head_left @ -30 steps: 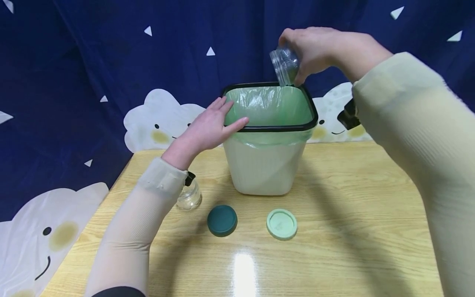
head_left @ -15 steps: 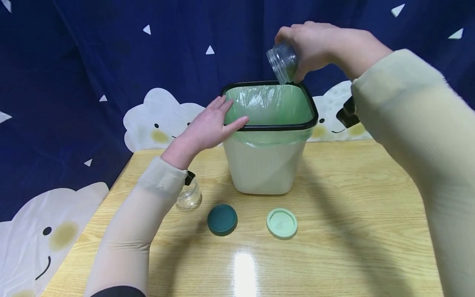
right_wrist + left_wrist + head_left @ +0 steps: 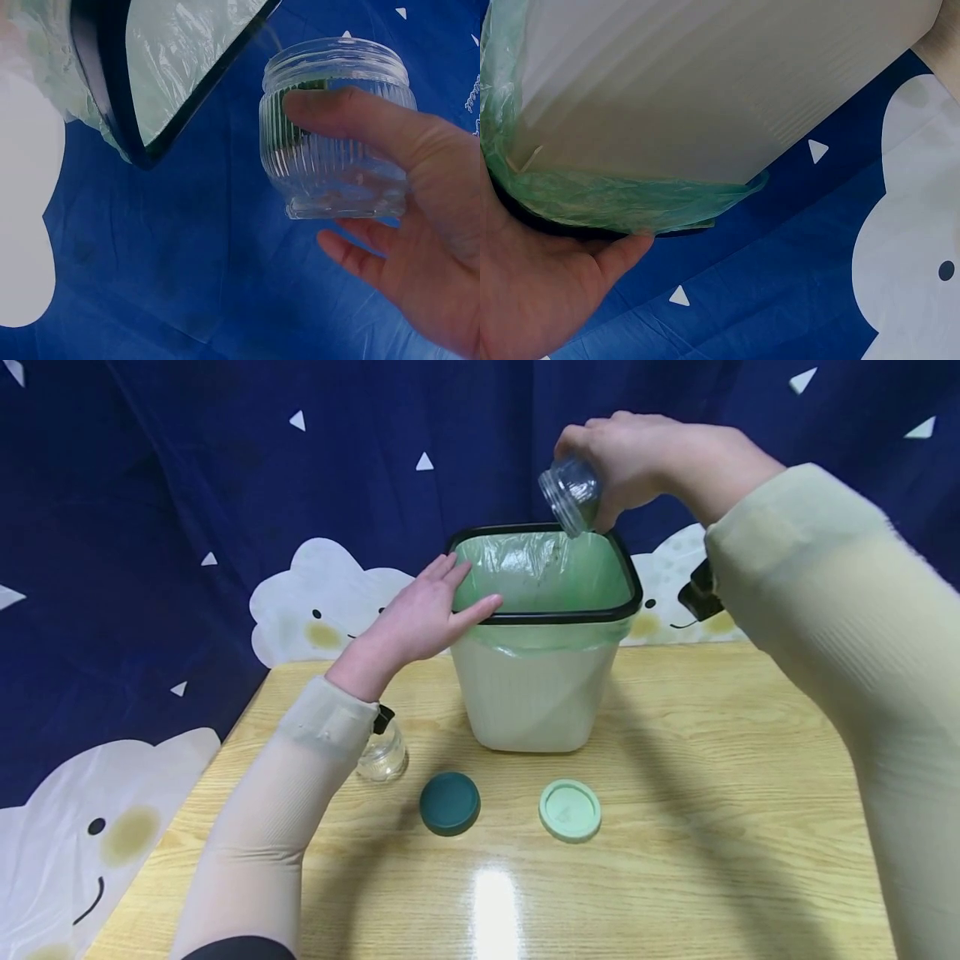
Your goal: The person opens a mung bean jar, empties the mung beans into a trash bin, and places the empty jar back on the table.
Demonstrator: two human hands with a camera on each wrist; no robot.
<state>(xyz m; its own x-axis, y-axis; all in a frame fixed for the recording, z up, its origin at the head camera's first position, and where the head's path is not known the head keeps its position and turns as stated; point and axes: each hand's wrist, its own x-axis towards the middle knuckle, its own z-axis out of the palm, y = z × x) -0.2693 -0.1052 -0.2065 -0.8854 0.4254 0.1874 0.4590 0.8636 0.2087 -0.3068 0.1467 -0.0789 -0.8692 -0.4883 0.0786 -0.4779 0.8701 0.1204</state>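
Observation:
My left hand (image 3: 423,614) rests on the black rim (image 3: 558,617) of a white trash bin (image 3: 532,702), fingers fairly straight over the left edge and thumb along the front. A pale green bag (image 3: 525,572) lines the bin. Above its back right side, my right hand (image 3: 637,464) holds a clear ribbed glass jar (image 3: 572,493), tipped with its mouth toward the bin. Dark green contents (image 3: 300,124) show through the jar in the right wrist view; what they are is unclear. Small dark specks show against the liner below the mouth.
A second clear glass jar (image 3: 384,756) stands on the wooden table (image 3: 720,760), partly hidden by the left wrist. Before the bin lie a dark teal lid (image 3: 450,803) and a light green lid (image 3: 570,811). A navy curtain (image 3: 360,468) hangs behind.
The right hand rises slightly with the jar, then comes down again. Dark specks now appear against the liner under the jar's mouth. The left hand keeps its place on the rim.

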